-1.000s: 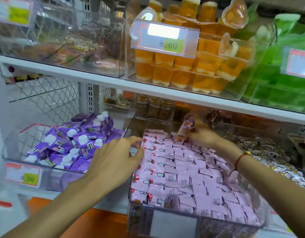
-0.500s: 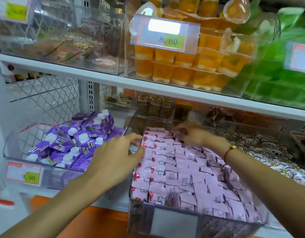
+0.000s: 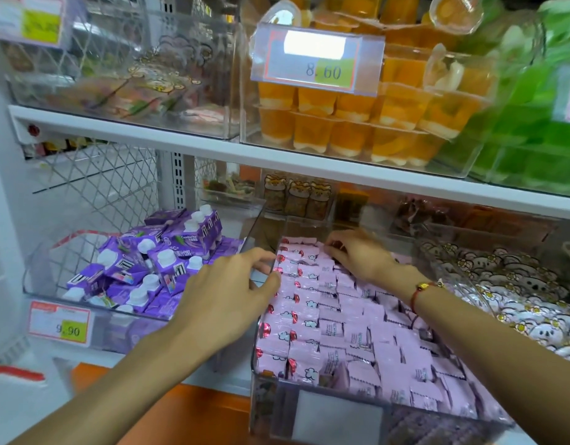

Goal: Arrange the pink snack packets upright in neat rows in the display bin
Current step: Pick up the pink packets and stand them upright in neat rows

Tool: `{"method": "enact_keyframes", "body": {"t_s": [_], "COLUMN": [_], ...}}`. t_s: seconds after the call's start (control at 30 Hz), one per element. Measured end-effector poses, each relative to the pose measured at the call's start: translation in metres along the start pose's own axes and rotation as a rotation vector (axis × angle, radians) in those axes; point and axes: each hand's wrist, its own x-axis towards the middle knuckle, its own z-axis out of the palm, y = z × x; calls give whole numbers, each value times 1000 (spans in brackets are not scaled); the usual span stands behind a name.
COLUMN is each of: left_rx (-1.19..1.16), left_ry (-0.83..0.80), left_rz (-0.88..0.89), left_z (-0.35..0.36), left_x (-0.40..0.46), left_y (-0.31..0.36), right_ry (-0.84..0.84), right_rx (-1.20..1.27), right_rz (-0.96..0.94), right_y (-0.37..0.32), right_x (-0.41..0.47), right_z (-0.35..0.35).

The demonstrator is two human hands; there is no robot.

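Observation:
A clear display bin (image 3: 335, 419) on the lower shelf is packed with several pink snack packets (image 3: 348, 332) standing upright in rows. My left hand (image 3: 226, 297) rests against the bin's left wall, thumb touching the left row, fingers spread and relaxed. My right hand (image 3: 357, 252) reaches to the bin's far end, its fingertips curled down onto the packets in the back row; whether it pinches one is hidden by the fingers. A red bracelet sits on the right wrist.
Left of the pink packets, a clear bin (image 3: 94, 303) holds purple drink cartons (image 3: 149, 268). On the right lies a bin of white bear-print packets (image 3: 518, 293). The shelf above (image 3: 277, 155) carries orange jelly cups (image 3: 357, 123) and a price tag (image 3: 315, 59).
My right hand came down from holding a packet in the air to the back row of the bin. My left hand stayed at the bin's left wall.

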Motion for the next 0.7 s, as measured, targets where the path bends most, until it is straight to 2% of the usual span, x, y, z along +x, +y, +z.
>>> {"method": "enact_keyframes", "body": {"t_s": [0.1,0.17,0.3,0.37,0.47,0.6,0.67,0.7], "left_rx": [4,2,-20,-40,-102,-1,-104,-225], "left_ry": [-1,-2,36,136,229,229,268,265], "left_rz": [6,13,11,47,263,570,586,532], "left_z": [-1,-2,-2,-2,-1,5,4,2], "left_x": [0,-1,-1,-2,-5,-6,-4,-2], "left_y": [1,2,4,5,13,26,27,28], "right_ry": [77,226,646,742,641,389,280,225], "right_rx": [53,178,748,1044,1376,1444,1491,1511], "right_rz": [21,114,419,542,595,502,496,498], "right_y": [2,-1,-19,-28,-45,-67,-73,-74], "right_x": [2,5,-4,-20,-48,-72,-78,-80], "right_z": [-1,-8,-33,-47,-58,-56,-56,-59]}}
